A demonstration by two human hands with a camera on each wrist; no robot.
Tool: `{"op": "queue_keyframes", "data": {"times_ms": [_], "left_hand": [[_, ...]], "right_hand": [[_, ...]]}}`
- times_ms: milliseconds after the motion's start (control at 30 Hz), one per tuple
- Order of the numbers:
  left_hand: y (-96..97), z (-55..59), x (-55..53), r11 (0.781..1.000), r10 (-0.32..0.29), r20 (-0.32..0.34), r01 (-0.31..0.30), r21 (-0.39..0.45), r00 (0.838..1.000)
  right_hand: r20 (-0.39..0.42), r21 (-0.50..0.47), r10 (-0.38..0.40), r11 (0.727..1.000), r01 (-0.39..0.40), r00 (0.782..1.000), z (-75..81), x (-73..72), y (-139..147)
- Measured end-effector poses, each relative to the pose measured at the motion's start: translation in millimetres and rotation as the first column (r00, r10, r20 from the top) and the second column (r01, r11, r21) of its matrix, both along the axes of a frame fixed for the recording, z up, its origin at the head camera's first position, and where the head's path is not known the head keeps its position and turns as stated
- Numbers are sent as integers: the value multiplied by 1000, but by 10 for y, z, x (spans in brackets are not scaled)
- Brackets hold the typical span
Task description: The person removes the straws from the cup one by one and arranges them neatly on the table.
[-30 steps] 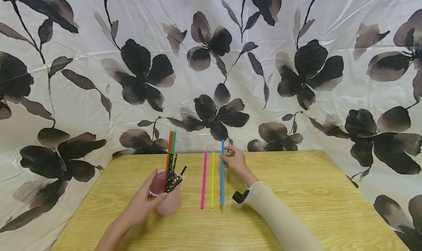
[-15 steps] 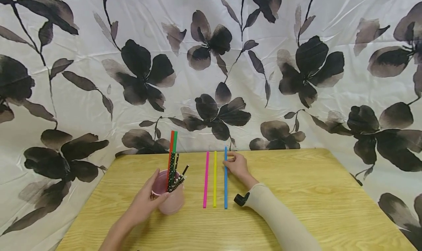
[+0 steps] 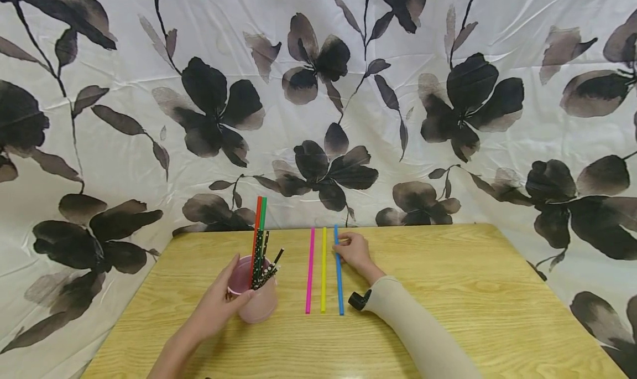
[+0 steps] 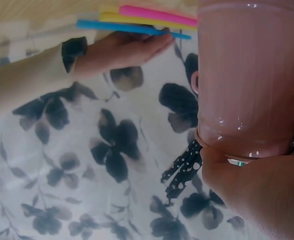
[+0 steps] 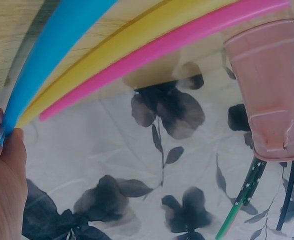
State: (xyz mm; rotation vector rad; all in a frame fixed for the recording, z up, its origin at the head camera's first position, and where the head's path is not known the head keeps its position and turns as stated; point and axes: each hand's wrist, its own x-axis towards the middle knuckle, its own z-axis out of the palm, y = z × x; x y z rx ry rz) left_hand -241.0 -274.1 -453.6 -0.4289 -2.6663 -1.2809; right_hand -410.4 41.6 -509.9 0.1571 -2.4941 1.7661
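My left hand (image 3: 216,297) grips a pink cup (image 3: 259,310) at its rim, the thumb on the near side. Standing in the cup are a red straw (image 3: 257,221), a green straw (image 3: 263,216) and several black patterned straws (image 3: 257,265). Between thumb and fingers, my right hand (image 3: 354,252) pinches a blue straw (image 3: 340,290) near its far end. To its left lie a yellow straw (image 3: 323,274) and a pink straw (image 3: 309,279), roughly side by side. In the right wrist view the fingertips meet on the blue straw (image 5: 57,47).
The wood-grain table (image 3: 448,301) extends to both sides and toward me. Behind its far edge hangs a white cloth (image 3: 388,36) with dark flowers. A small black device (image 3: 359,300) sits at the right sleeve cuff.
My right hand has lowered the blue straw toward me, and its far end has shifted left toward the yellow straw. The left hand keeps its hold on the cup.
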Motion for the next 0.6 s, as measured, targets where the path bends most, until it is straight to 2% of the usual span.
{"op": "queue_keyframes", "data": {"times_ms": [267,433,600], "left_hand": [[9,-11,-17,1000,18,-10,-18,0,1000],[13,-13,-13,1000,12,-10,-12,10,1000],[16,-17,-15,1000,31,1,-31,1,1000]], "right_hand": [[19,1,-25,1000,25,1000,7,-31,-42],[19,44,-41,998,40,999,-2,-41,-56],[6,83,-53,995,53,999,-12,-46,-73]]}}
